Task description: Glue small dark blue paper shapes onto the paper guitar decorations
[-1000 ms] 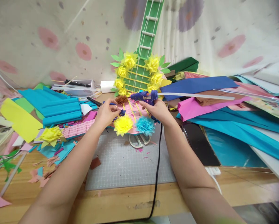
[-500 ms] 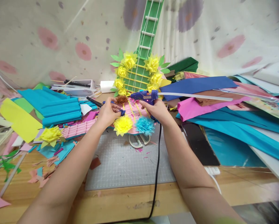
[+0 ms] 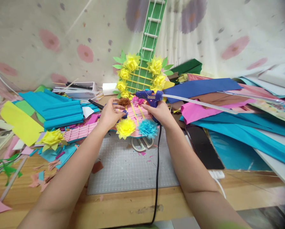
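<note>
A paper guitar stands against the curtain, its green neck rising upward and yellow paper flowers around its body. My right hand grips a blue glue gun with a long clear glue stick trailing right; its nozzle points left over the pink base. My left hand is closed in a pinch on a small dark blue paper piece beside a brown flower. A pink flower, a yellow flower and a blue flower sit on the base.
A grey cutting mat lies in front, with white-handled scissors at its far edge. Blue, pink and teal paper sheets pile up on the right, teal sheets on the left. A dark phone lies right. The glue gun's black cord runs toward me.
The glue gun shifted slightly right and tilted, uncovering a pink flower beside the brown one. My left hand drew its fingers into a pinch on the dark blue piece.
</note>
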Demonstrator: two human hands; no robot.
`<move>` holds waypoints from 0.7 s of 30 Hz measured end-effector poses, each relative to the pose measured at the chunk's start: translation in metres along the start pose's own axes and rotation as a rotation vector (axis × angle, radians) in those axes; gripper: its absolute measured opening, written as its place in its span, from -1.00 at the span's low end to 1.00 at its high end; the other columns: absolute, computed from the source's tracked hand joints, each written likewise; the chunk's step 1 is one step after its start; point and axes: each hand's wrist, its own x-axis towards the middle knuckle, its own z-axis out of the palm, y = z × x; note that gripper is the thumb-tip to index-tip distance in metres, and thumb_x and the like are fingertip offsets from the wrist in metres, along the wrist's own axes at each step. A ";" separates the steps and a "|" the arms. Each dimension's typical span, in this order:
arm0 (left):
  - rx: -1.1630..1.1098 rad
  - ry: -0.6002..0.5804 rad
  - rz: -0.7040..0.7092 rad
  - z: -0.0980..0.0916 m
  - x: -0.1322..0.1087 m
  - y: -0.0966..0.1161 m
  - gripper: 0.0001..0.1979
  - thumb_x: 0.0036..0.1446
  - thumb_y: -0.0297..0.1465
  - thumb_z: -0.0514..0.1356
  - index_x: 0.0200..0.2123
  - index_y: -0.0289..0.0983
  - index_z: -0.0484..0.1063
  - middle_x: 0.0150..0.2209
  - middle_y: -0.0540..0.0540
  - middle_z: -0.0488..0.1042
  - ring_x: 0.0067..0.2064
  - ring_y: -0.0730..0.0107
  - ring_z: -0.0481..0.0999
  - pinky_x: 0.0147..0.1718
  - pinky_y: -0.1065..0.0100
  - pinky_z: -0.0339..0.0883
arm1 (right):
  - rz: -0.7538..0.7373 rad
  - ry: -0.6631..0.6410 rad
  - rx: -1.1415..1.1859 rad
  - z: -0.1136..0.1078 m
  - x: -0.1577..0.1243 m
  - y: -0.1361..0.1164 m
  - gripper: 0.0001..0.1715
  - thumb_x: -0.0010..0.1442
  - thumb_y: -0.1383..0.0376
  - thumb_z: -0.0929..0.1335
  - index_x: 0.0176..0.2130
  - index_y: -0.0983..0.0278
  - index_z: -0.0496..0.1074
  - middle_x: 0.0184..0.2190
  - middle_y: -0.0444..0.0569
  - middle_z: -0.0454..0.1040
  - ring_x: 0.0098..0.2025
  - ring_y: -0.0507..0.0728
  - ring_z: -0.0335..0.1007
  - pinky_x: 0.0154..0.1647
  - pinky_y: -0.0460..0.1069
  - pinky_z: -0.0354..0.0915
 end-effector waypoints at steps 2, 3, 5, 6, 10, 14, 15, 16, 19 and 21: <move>-0.018 -0.024 -0.005 0.002 -0.003 0.012 -0.28 -0.22 -0.54 0.36 0.04 -0.18 0.18 -0.18 -0.04 0.57 -0.40 0.41 0.56 -0.31 0.31 0.44 | -0.013 -0.024 0.055 0.003 -0.001 -0.001 -0.45 -0.10 0.04 0.47 -0.17 0.31 0.43 -0.36 0.03 0.53 -0.33 0.16 0.46 -0.28 0.05 0.36; -0.021 -0.045 -0.014 0.004 -0.004 0.018 -0.23 -0.23 -0.54 0.37 0.07 -0.17 0.16 -0.15 -0.06 0.56 -0.41 0.43 0.56 -0.29 0.30 0.44 | -0.026 -0.034 0.087 0.004 -0.002 -0.002 -0.41 -0.12 0.07 0.48 -0.13 0.31 0.41 -0.29 0.04 0.54 -0.29 0.17 0.47 -0.25 0.05 0.38; -0.017 -0.086 -0.020 0.006 -0.005 0.025 -0.15 -0.26 -0.52 0.40 0.12 -0.18 0.12 -0.09 -0.11 0.54 -0.37 0.41 0.56 -0.22 0.25 0.45 | -0.042 -0.067 0.153 0.007 -0.004 -0.005 -0.33 -0.17 0.13 0.50 -0.06 0.30 0.37 -0.20 0.05 0.53 -0.23 0.16 0.47 -0.19 0.05 0.39; -0.018 -0.105 -0.016 0.008 -0.005 0.027 -0.12 -0.27 -0.51 0.42 0.14 -0.18 0.11 -0.08 -0.13 0.53 -0.32 0.38 0.57 -0.19 0.22 0.45 | -0.039 -0.097 0.185 0.009 -0.005 -0.007 -0.30 -0.18 0.15 0.51 -0.04 0.29 0.35 -0.19 0.05 0.53 -0.23 0.16 0.47 -0.19 0.05 0.39; -0.090 -0.166 0.045 0.015 -0.006 0.028 -0.10 -0.33 -0.52 0.44 0.13 -0.22 0.14 -0.02 -0.21 0.49 -0.06 0.20 0.54 -0.15 0.21 0.45 | -0.012 -0.192 0.269 0.014 -0.006 -0.007 -0.35 -0.21 0.20 0.50 -0.10 0.27 0.33 -0.28 -0.01 0.51 -0.32 0.13 0.47 -0.28 0.04 0.40; -0.164 -0.181 0.023 0.020 -0.009 0.028 -0.18 -0.32 -0.53 0.44 0.06 -0.23 0.19 -0.04 -0.20 0.48 -0.04 0.18 0.53 -0.18 0.24 0.45 | 0.003 -0.156 0.184 0.012 -0.005 -0.005 -0.50 -0.21 0.26 0.49 -0.23 0.27 0.34 -0.38 -0.04 0.50 -0.31 0.15 0.46 -0.28 0.03 0.38; -0.185 -0.184 0.005 0.020 -0.011 0.029 -0.22 -0.29 -0.54 0.42 0.04 -0.24 0.20 -0.08 -0.18 0.50 -0.06 0.19 0.54 -0.19 0.24 0.45 | -0.002 -0.139 0.168 0.011 -0.005 -0.005 -0.50 -0.21 0.26 0.49 -0.22 0.27 0.35 -0.37 -0.04 0.51 -0.29 0.16 0.46 -0.26 0.04 0.37; -0.211 -0.190 -0.019 0.021 -0.012 0.031 -0.27 -0.26 -0.55 0.41 0.02 -0.26 0.20 -0.13 -0.16 0.51 -0.08 0.21 0.55 -0.20 0.25 0.45 | -0.010 -0.125 0.162 0.011 -0.004 -0.005 -0.48 -0.21 0.25 0.49 -0.20 0.28 0.35 -0.36 -0.04 0.52 -0.28 0.16 0.46 -0.24 0.05 0.37; -0.284 -0.213 -0.116 0.022 -0.015 0.036 -0.42 -0.18 -0.58 0.36 -0.06 -0.29 0.22 -0.31 -0.06 0.53 -0.20 0.29 0.58 -0.25 0.29 0.45 | -0.012 -0.095 0.167 0.011 -0.003 -0.004 -0.41 -0.21 0.22 0.50 -0.15 0.28 0.35 -0.31 -0.02 0.53 -0.25 0.16 0.45 -0.19 0.05 0.36; -0.293 -0.195 -0.152 0.023 -0.015 0.039 -0.49 -0.16 -0.58 0.34 -0.12 -0.28 0.24 -0.42 0.01 0.51 -0.28 0.33 0.59 -0.27 0.30 0.44 | -0.003 -0.078 0.165 0.012 -0.002 -0.003 -0.40 -0.22 0.19 0.50 -0.16 0.29 0.35 -0.31 -0.01 0.52 -0.26 0.15 0.44 -0.20 0.04 0.35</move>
